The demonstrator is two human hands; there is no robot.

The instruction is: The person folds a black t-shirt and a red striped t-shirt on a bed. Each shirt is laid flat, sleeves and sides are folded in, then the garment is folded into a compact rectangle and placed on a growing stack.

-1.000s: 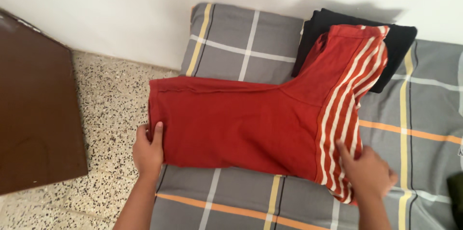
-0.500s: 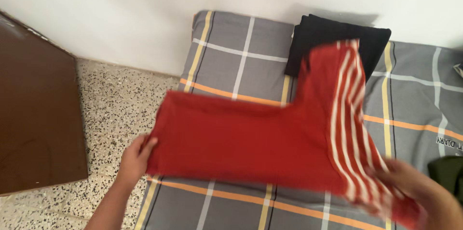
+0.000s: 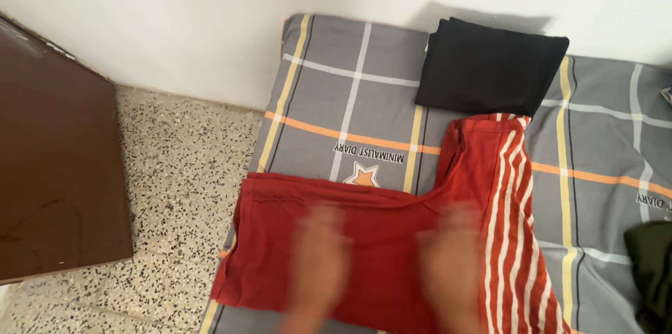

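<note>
both hands lie flat over the red garment [image 3: 364, 250], palms down and fingers spread rather than curled around any cloth. the left hand [image 3: 318, 264] is over the plain red middle of it, the right hand [image 3: 453, 264] beside it, just short of the striped part. both are badly blurred, so i cannot tell whether they press on the cloth or hover just above it; neither seems to pinch or hold anything.

the red garment lies spread under the hands on the grey checked mattress cover [image 3: 350, 103], its plain red body running out past the left hand to the mattress edge, where one corner hangs slightly over the side. past the right hand a panel of white stripes [image 3: 514, 208] runs the length of the garment, and a red sleeve or leg part rises away from the right hand toward the wall.

beyond that raised part, farther from the hands, a folded black garment [image 3: 490, 71] lies on the mattress, its near corner touching or just meeting the top of the red one. well out past the right hand, at the frame edge, a dark green cloth [image 3: 654, 271] shows in part.

past the left hand, off the mattress, is speckled terrazzo floor [image 3: 182, 159], and beyond it a brown wooden panel [image 3: 52, 159]. a white wall [image 3: 210, 12] stands behind everything.
</note>
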